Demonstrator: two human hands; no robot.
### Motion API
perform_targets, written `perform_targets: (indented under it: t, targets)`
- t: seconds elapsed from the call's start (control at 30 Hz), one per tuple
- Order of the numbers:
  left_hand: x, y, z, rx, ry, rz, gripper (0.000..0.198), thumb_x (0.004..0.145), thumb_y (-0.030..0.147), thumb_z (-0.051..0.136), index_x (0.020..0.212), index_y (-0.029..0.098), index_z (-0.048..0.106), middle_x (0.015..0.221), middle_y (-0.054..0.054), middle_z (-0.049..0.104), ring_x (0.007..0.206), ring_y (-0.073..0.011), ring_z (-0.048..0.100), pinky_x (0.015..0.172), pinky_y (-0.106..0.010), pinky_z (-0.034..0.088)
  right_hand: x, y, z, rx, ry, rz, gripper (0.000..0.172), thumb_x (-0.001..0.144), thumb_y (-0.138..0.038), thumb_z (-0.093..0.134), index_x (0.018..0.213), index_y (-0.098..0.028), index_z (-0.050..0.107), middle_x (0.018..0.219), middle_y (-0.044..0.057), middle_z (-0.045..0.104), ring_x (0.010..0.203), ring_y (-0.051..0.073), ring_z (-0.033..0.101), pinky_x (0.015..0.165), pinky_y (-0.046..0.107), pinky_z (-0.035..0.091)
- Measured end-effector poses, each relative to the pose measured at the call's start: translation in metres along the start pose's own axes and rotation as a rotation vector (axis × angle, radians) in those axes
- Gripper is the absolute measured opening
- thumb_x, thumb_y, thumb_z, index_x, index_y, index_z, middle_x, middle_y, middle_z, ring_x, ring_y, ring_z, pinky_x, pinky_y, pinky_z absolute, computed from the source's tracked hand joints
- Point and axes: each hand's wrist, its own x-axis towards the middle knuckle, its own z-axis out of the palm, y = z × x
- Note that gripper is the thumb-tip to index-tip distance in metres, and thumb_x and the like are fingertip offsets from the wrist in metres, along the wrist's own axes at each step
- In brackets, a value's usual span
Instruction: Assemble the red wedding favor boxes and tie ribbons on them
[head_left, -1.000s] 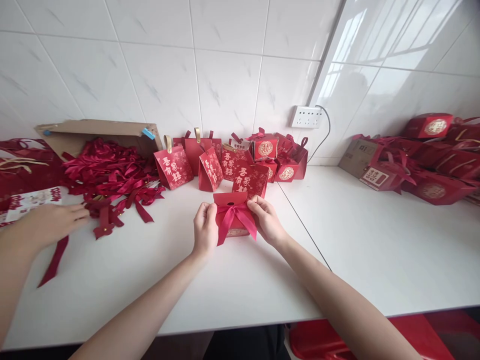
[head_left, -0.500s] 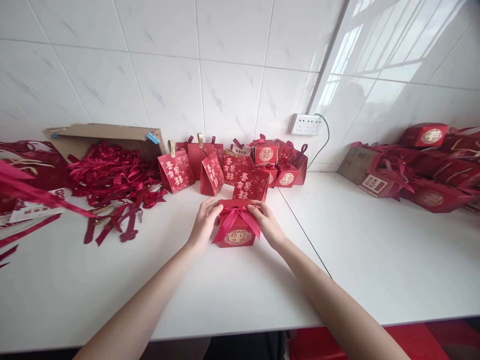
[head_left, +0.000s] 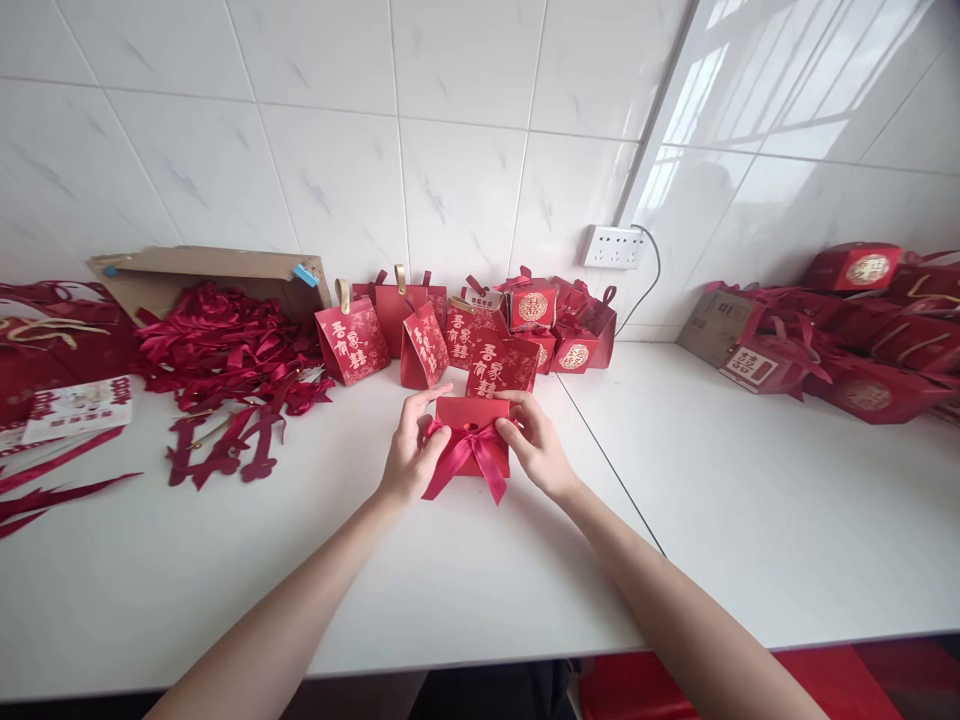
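Note:
A red gift box with a shiny ribbon bow on its front is between my hands, near the middle of the white table. My left hand grips its left side, thumb on the ribbon at the front and fingers behind. My right hand holds the right side in the same way, thumb pressed near the bow. A small hole shows above the knot. Behind it, close to my fingertips, stands a red box with white characters.
Several red boxes with loop handles stand along the tiled wall. At left, a tipped cardboard box spills a heap of red ribbons. More red boxes are piled at right. A power strip hangs on the wall.
The gift box has tilted, so its gold emblem no longer shows and more of the top does. Both thumbs have moved down onto the ribbon. A ribbon strand at far left has left the view.

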Motion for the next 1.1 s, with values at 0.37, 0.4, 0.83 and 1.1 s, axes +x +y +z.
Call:
perform_targets:
  t: [0.37, 0.4, 0.83, 1.1]
  targets:
    - [0.007, -0.008, -0.001, -0.133, -0.025, 0.012, 0.044, 0.081, 0.027, 0.054, 0.124, 0.021, 0.045, 0.142, -0.01, 0.04, 0.114, -0.0244, 0.053, 0.091, -0.035, 0.046, 0.002, -0.001, -0.012, -0.366, -0.233, -0.192, 0.109, 0.062, -0.052, 0.073, 0.143, -0.017, 0.009, 0.138, 0.02, 0.029, 0.125, 0.034, 0.037, 0.099, 0.052, 0.038]
    - [0.008, -0.008, -0.001, -0.143, -0.026, 0.009, 0.044, 0.081, 0.027, 0.054, 0.124, 0.02, 0.046, 0.142, -0.01, 0.04, 0.117, -0.025, 0.051, 0.093, -0.035, 0.045, 0.002, -0.002, -0.013, -0.423, -0.268, -0.197, 0.117, 0.06, -0.051, 0.075, 0.144, -0.016, 0.003, 0.139, 0.022, 0.026, 0.127, 0.035, 0.035, 0.099, 0.053, 0.038]
    - [0.017, -0.014, -0.012, -0.344, 0.189, -0.063, 0.054, 0.075, 0.043, 0.054, 0.124, 0.024, 0.046, 0.139, -0.011, 0.042, 0.079, -0.0163, 0.062, 0.062, -0.028, 0.048, 0.009, 0.003, -0.017, 0.2, -0.057, 0.207, 0.087, 0.065, -0.047, 0.071, 0.135, -0.022, 0.026, 0.134, 0.013, 0.044, 0.117, 0.028, 0.049, 0.096, 0.046, 0.043]
    - [0.01, -0.01, -0.011, -0.227, -0.067, -0.049, 0.043, 0.078, 0.042, 0.053, 0.113, 0.017, 0.057, 0.091, -0.006, 0.065, 0.077, -0.0187, 0.059, 0.07, -0.031, 0.047, 0.005, 0.008, -0.005, 1.17, -0.329, 0.631, 0.057, 0.083, -0.065, 0.034, 0.114, -0.02, 0.051, 0.103, 0.005, 0.064, 0.084, 0.014, 0.064, 0.064, 0.025, 0.056]
